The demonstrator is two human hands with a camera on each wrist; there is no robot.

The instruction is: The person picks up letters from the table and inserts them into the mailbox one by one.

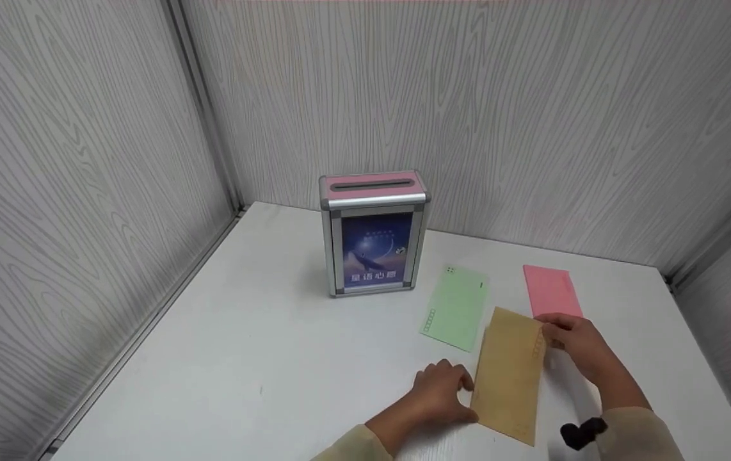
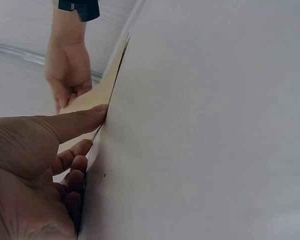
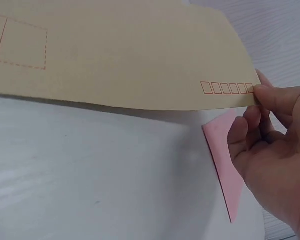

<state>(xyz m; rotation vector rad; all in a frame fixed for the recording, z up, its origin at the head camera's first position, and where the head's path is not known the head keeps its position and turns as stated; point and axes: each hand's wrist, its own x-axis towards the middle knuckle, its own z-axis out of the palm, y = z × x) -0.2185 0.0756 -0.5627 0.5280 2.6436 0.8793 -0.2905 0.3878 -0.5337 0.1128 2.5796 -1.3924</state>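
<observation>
- Evidently, a long brown paper envelope (image 1: 507,378) was in both hands above the near right part of a smooth white table (image 1: 212,358), its right edge raised; red postcode boxes were printed beside that edge.
- The person's right hand (image 1: 577,342) pinched the envelope near its upper right corner, thumb on the printed face and fingers behind.
- The left hand (image 1: 439,394) touched the envelope's lower left edge, thumb and fingers apart.
- A flat pale-green paper envelope (image 1: 456,310) lay just beyond the brown one, to its left.
- A bright pink paper envelope (image 1: 552,291) lay beyond the right hand, partly hidden by it.
- Farther back, left of the green envelope, an upright silver-framed box (image 1: 375,237) had a pink slotted top and a blue-purple picture panel.
- Grey wood-grain walls (image 1: 404,83) rose behind the table and at its sides.
- Beige sleeves (image 1: 637,435) covered both forearms.
</observation>
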